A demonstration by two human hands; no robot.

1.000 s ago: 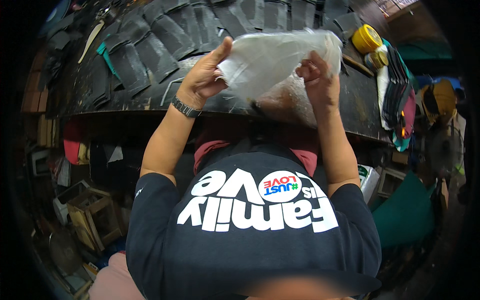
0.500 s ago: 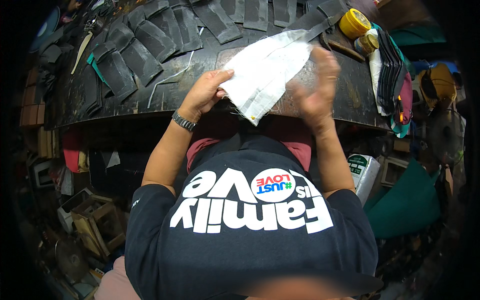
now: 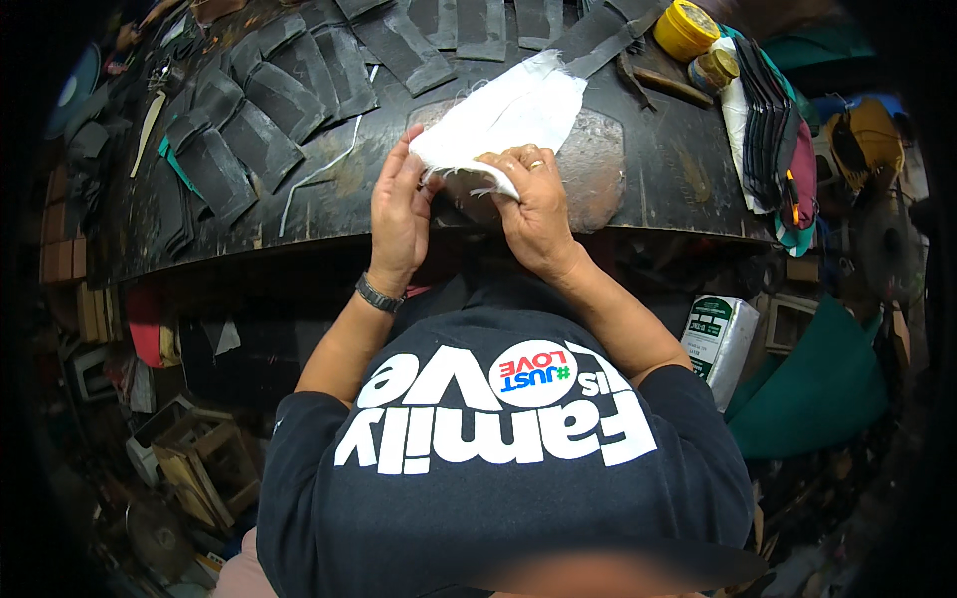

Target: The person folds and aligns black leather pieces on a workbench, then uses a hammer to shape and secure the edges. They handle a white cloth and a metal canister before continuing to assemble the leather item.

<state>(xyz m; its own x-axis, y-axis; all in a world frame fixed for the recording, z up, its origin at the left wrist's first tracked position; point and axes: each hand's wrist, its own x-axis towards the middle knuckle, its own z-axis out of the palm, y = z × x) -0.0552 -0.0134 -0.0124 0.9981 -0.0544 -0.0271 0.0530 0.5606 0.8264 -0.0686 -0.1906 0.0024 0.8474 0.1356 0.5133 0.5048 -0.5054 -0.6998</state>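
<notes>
A white piece of cloth (image 3: 508, 118) with frayed edges is held up over the near part of the dark worktable (image 3: 339, 214). My left hand (image 3: 401, 204) grips its left corner between thumb and fingers. At the near edge my right hand (image 3: 533, 204) is closed on the cloth, which curls up there. A ring shows on a finger of the right hand and a watch on the left wrist. Beneath the cloth a brownish slab (image 3: 595, 169) lies on the tabletop, partly covered.
Several black flat pieces (image 3: 264, 125) overlap along the table's far and left side. A white strip (image 3: 324, 164) lies near them. At the right stand a yellow tub (image 3: 686, 32), a smaller jar (image 3: 714, 70) and a stack of black strips (image 3: 763, 130) beside an orange-handled tool (image 3: 793, 199).
My right hand, blurred and apart from the cloth before, now grips its near edge. The cloth has turned, its near corner is folded up, and my left hand's fingers point more upward.
</notes>
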